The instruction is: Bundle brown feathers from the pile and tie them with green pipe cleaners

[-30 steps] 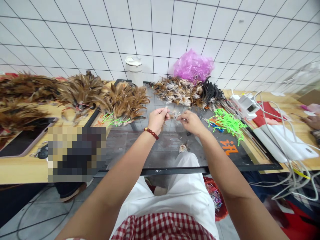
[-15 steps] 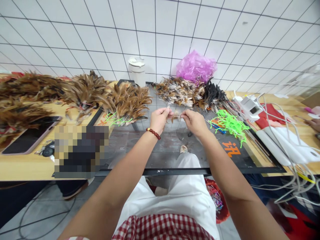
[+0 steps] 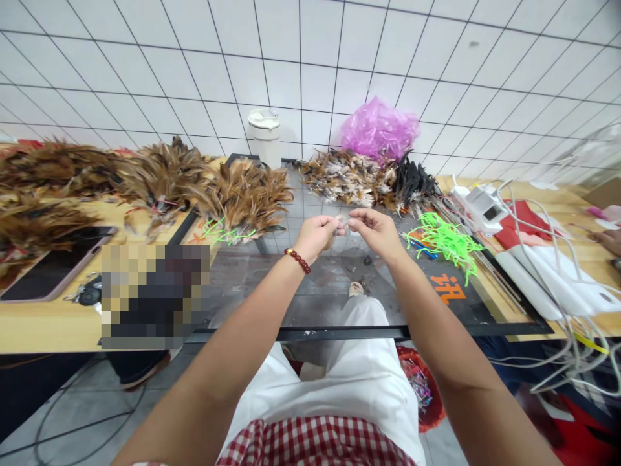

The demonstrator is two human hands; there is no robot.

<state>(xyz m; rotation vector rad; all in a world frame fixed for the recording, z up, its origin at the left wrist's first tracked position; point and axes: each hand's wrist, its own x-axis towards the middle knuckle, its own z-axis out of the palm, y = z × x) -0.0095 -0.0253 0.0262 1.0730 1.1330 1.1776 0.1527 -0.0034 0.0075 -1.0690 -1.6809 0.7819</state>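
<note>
My left hand (image 3: 317, 234), with a red bead bracelet at the wrist, is closed in a pinch on a small feather (image 3: 343, 222). My right hand (image 3: 372, 230) pinches at the same feather from the other side, and the fingertips of both hands nearly meet over the dark glass board (image 3: 310, 285). Behind my hands lies a pile of brown and white feathers (image 3: 344, 178), beside black feathers (image 3: 412, 181). Brown feathers (image 3: 247, 194) with green ties lie to the left. Bright green strings (image 3: 449, 239) lie right of my right hand.
A white lidded cup (image 3: 266, 139) and a pink plastic bag (image 3: 381, 129) stand by the wall. A phone (image 3: 55, 265) and more feathers (image 3: 53, 168) lie left. White cables and a charger (image 3: 485, 206) are right. A red basket (image 3: 429, 395) is below; another person's hand (image 3: 610, 241) shows far right.
My hands have come closer together. My left hand has shifted slightly right, and the small feather now shows less between the fingertips.
</note>
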